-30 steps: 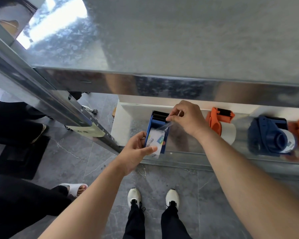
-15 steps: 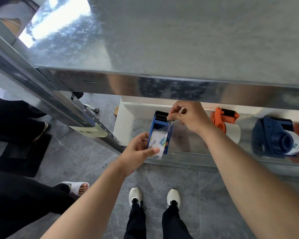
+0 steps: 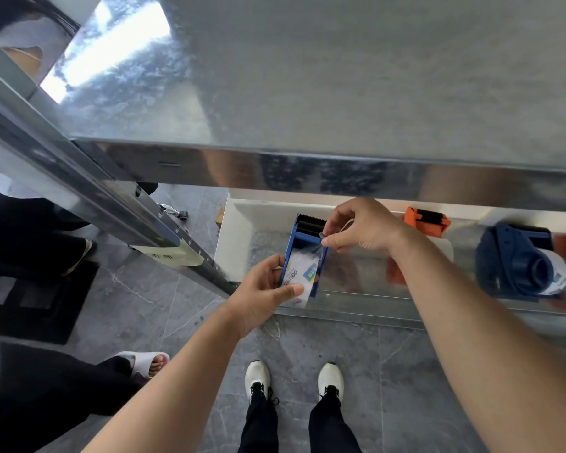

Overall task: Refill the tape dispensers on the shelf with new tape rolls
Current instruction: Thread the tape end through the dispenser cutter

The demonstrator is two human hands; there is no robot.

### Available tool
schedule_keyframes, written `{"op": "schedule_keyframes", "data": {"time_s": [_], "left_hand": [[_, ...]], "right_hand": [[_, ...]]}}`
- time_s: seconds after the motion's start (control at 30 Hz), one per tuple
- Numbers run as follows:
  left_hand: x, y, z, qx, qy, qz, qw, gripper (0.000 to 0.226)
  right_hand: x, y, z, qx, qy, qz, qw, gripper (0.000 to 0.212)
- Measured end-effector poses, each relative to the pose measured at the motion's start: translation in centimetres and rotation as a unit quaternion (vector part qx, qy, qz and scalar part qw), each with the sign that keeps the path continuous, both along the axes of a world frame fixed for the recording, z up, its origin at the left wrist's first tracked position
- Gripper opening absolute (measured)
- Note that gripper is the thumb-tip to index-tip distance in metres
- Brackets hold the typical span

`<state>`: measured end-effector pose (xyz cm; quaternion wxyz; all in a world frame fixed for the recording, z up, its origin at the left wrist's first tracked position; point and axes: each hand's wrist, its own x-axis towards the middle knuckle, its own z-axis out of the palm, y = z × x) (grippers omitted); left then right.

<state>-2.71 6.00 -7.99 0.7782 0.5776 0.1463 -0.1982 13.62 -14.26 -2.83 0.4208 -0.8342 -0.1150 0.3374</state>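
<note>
While the left hand (image 3: 262, 289) grips the blue dispenser (image 3: 299, 237) at its near end, thumb laid across the roll (image 3: 299, 276) seated inside, the right hand (image 3: 363, 228) pinches the clear tape end (image 3: 321, 246) between thumb and forefinger, just right of the dispenser's far end. The shelf (image 3: 356, 302) lip lies just under the dispenser's near end; whether the body rests on it I cannot tell.

Step in hand, by my reading: lead the free end up to the teeth (image 3: 311, 220) at the dispenser's far end.

To do it well:
- left thumb acts as a brake on the roll;
- draw the strip straight along the dispenser, not skewed rightward;
- hold it flat, clear of the side walls;
- press onto the teeth last.

Right of the dispenser: an orange dispenser (image 3: 427, 220), partly behind the right wrist; well beyond it a navy dispenser (image 3: 520, 256) with a roll.

Hard to make out: the film nearly vanishes against the metal, so its sticky side is unclear. An upper shelf (image 3: 307, 93) hides everything behind the dispenser; the frame cuts off whatever sits farther right.
</note>
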Motion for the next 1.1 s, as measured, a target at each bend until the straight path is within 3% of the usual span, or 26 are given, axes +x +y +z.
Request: {"op": "schedule_keyframes", "data": {"time_s": [0.37,0.53,0.63,0.8,1.1], "left_hand": [[0.0,0.1,0.2,0.002,0.003,-0.016,1.0,0.046],[0.1,0.4,0.1,0.005,0.006,-0.015,1.0,0.043],[0.1,0.2,0.3,0.001,0.003,-0.023,1.0,0.047],[0.0,0.4,0.1,0.001,0.001,-0.019,1.0,0.048],[0.2,0.5,-0.1,0.0,0.01,-0.017,1.0,0.051]], "right_hand": [[-1.1,1.7,0.2,-0.108,-0.114,0.025,0.987,0.014],[-1.2,1.1,-0.8,-0.084,-0.149,-0.051,0.984,0.012],[-1.0,1.3,-1.2,-0.034,-0.114,-0.117,0.986,0.014],[-0.6,2.6,-1.4,-0.017,-0.078,-0.124,0.989,0.014],[-1.7,4.1,-3.0,-0.003,-0.147,-0.179,0.973,0.021]]}}
